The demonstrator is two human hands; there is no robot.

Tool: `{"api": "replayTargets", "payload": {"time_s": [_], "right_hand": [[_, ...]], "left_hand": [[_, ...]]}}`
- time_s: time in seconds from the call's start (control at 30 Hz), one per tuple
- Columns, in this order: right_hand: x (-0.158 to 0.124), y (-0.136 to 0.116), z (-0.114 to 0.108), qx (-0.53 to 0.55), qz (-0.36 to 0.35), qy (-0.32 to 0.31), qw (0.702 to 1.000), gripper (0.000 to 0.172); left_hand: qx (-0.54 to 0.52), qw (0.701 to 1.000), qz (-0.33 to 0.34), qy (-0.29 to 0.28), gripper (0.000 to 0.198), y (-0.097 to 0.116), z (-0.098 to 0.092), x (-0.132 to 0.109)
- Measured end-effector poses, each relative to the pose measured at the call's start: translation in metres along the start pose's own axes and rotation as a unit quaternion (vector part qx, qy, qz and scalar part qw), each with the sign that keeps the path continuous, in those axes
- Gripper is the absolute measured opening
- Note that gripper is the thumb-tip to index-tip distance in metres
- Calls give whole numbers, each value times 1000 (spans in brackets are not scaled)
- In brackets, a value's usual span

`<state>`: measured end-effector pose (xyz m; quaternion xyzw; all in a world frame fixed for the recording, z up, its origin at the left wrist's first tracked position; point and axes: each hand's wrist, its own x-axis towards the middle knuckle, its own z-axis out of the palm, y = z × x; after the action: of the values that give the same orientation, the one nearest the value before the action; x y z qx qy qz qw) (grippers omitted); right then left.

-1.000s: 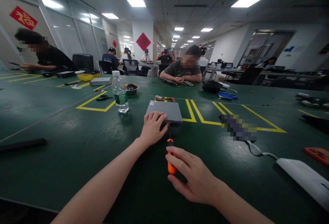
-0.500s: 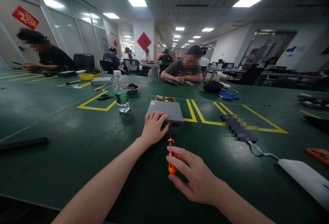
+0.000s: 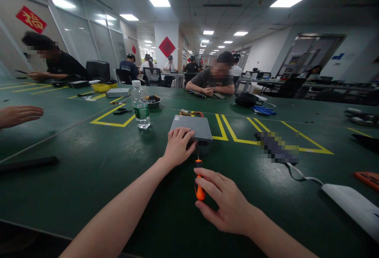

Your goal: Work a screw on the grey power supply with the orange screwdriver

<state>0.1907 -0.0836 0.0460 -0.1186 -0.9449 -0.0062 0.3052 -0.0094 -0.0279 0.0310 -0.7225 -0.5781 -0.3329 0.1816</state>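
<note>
A grey metal power supply unit (image 3: pixel 192 125) lies on the green table in front of me, its bundle of coloured wires (image 3: pixel 191 113) at the far side. My left hand (image 3: pixel 179 145) grips its near left edge, fingers on the top and thumb at the near face. An orange and black screwdriver (image 3: pixel 199 185) points away from me, its thin shaft reaching the near face of the unit. Around its handle, the fingers of my right hand (image 3: pixel 220 198) are curled loosely, fingertips against it. The exact spot where the tip meets the unit is too small to make out.
Left of the unit stands a water bottle (image 3: pixel 141 108), with a metal bowl (image 3: pixel 153 100) behind it. Another person's hand (image 3: pixel 22 115) reaches in at the left edge, above a black bar (image 3: pixel 29 165). A white power strip (image 3: pixel 352 206) and blue gloves (image 3: pixel 264 110) lie rightward.
Another person's hand has come in at the left edge. The screwdriver handle has turned slightly in my right hand. My left hand stays on the power supply unit.
</note>
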Motion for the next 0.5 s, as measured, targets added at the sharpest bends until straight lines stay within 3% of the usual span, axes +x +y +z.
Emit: {"api": "replayTargets", "payload": {"time_s": [0.1,0.3,0.5], "right_hand": [[2,0,-1,-21,-23,-13,999,30],[1,1,6,-18,-42,41,998,21],[0,1,4,4,0,16,1000,29]], "left_hand": [[-1,1000,-1,1,28,0,0,0],[4,1000,2,-5,28,0,-1,0],[4,1000,0,-5,29,0,-1,0]]}}
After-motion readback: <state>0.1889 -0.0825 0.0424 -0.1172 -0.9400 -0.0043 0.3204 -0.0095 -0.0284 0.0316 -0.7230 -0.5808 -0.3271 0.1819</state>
